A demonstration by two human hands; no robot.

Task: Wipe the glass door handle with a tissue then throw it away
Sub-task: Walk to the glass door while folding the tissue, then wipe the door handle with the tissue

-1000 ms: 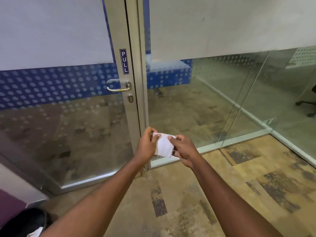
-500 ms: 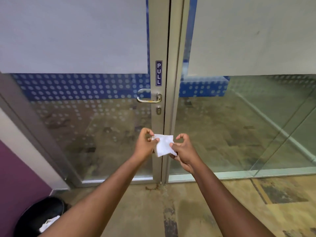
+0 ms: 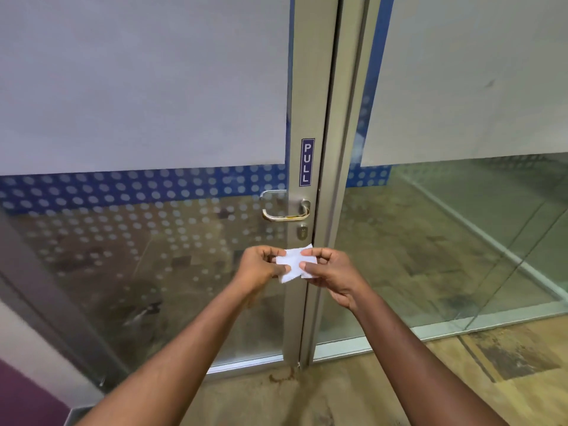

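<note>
A folded white tissue (image 3: pixel 294 263) is pinched between my left hand (image 3: pixel 259 269) and my right hand (image 3: pixel 330 273), both held in front of the glass door (image 3: pixel 147 256). The metal lever handle (image 3: pixel 284 210) sits on the door's aluminium stile, a short way above the tissue and apart from it. A small keyhole (image 3: pixel 302 232) lies just under the handle. A blue PULL sticker (image 3: pixel 307 162) is above it.
A fixed glass panel (image 3: pixel 445 241) stands to the right of the door frame. A purple wall (image 3: pixel 21 398) edges the lower left corner. Worn wood-look floor (image 3: pixel 338 395) lies below my arms.
The view has swung right and closer to the door; the handle now sits nearer the centre. Both hands have risen toward it with the tissue. The black bin has left the frame.
</note>
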